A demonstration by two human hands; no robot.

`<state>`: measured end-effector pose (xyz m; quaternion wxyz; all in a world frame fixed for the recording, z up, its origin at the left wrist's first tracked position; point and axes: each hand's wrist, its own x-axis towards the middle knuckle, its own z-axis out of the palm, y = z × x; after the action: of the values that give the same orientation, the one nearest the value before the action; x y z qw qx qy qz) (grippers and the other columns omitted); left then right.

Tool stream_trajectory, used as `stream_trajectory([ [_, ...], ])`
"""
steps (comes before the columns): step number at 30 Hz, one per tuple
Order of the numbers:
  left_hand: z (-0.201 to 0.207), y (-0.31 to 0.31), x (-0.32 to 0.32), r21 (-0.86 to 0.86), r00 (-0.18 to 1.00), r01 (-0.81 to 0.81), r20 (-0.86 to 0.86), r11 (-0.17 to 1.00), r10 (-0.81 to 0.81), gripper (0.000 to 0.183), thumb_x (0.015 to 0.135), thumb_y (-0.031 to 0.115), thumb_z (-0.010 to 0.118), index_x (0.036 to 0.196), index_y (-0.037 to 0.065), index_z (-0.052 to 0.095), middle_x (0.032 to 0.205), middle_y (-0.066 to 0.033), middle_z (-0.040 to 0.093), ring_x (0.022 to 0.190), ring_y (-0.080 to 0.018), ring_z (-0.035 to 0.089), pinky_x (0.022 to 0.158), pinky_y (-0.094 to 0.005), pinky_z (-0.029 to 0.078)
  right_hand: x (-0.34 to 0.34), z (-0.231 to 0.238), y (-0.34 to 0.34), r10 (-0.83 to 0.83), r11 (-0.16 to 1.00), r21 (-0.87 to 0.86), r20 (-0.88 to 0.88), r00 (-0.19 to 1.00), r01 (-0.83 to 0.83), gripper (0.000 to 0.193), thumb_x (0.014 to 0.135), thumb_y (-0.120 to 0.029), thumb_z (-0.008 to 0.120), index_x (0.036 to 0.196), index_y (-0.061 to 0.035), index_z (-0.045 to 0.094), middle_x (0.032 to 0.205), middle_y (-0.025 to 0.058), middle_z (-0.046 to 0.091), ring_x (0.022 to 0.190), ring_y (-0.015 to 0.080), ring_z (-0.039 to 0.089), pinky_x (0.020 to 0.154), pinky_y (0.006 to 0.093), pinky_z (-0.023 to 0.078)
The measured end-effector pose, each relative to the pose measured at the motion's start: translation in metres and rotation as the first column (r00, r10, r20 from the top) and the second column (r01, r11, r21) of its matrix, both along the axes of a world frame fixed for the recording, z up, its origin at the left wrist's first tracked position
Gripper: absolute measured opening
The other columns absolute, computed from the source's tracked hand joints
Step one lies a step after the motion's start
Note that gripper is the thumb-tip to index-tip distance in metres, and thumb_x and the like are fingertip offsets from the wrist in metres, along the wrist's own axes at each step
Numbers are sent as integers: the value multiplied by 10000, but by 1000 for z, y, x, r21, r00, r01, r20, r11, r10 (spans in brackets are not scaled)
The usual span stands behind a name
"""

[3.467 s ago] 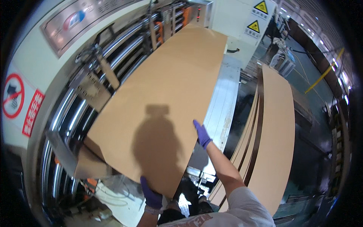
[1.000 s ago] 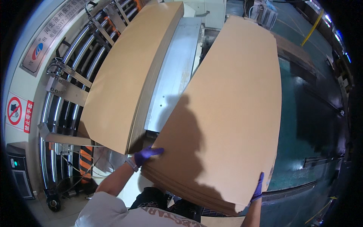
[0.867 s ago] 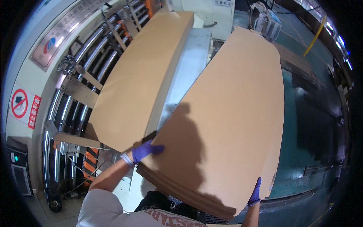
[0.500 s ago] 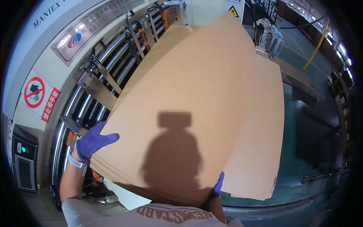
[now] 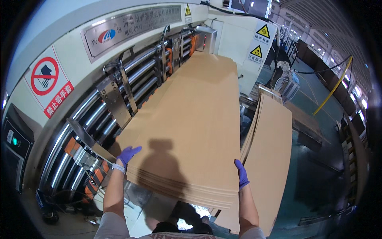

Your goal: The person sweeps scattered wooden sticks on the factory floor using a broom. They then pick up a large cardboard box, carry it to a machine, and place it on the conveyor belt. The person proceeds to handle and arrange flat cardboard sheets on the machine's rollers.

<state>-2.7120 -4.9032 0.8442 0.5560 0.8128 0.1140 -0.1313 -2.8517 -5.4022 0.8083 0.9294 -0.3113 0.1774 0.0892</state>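
Note:
A stack of large brown cardboard sheets (image 5: 195,119) lies in front of me, its far end beside the machine's rollers. My left hand (image 5: 126,156), in a purple glove, grips the near left edge, thumb over the top sheet. At the near right edge, my gloved right hand (image 5: 241,174) presses against the sheets; some of its fingers are hidden below or behind the edge. The layered near edges of the stack show between my arms, slightly fanned. A shadow falls over the top sheet.
Metal rollers (image 5: 139,73) and steel guide plates (image 5: 113,99) line the machine on the left. More cardboard sheets (image 5: 270,135) stand lower on the right. A control panel (image 5: 16,145) with a green light is at far left; a yellow pole (image 5: 336,85) rises at right.
The stack has gone from raised and tilted to lying flatter against the machine, moving away from me. Both hands have gone with it, and a gap now shows beside the right-hand sheets.

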Motion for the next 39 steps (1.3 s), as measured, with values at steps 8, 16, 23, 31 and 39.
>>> stream_trajectory([
  [8,-89,-78,-198,-320,802,-591,-134,740,582,674,853,344,604,1350,7,297,1320,-147,397,1229,-307,361,1017,-416,299,11,-24,3,-89,914,-386,98,991,121,405,888,-286,523,1170,4,532,1073,107,614,952,212,600,813,324,496],
  [16,37,-185,-150,-909,914,-378,-336,176,228,653,913,530,391,1388,101,261,1356,-96,367,1246,-233,353,1039,-371,296,32,85,-7,-69,996,53,61,996,66,504,874,-339,520,1255,-15,463,1168,136,567,1028,237,575,867,361,486],
  [23,63,-145,-84,-935,823,-183,24,304,568,652,924,536,341,1356,48,336,1343,-86,426,1198,-245,428,1025,-381,318,102,25,136,-107,980,-167,27,994,110,466,890,-431,522,1184,-70,491,1113,53,513,1017,187,488,860,318,426],
  [31,-14,-125,-112,-844,896,-295,-81,448,437,589,926,429,418,1341,16,350,1311,-139,456,1182,-270,447,1007,-414,344,228,-14,102,-77,997,33,241,967,71,655,907,-529,409,1296,-2,397,1203,111,527,1063,222,538,914,332,439],
  [39,-27,-149,-116,-854,856,-374,-168,362,489,625,913,511,380,1366,86,317,1359,-114,398,1216,-294,408,1007,-442,346,261,-132,101,40,939,-342,224,974,40,748,889,-484,478,1410,-20,209,1441,135,265,1348,245,188,1098,366,154],
])
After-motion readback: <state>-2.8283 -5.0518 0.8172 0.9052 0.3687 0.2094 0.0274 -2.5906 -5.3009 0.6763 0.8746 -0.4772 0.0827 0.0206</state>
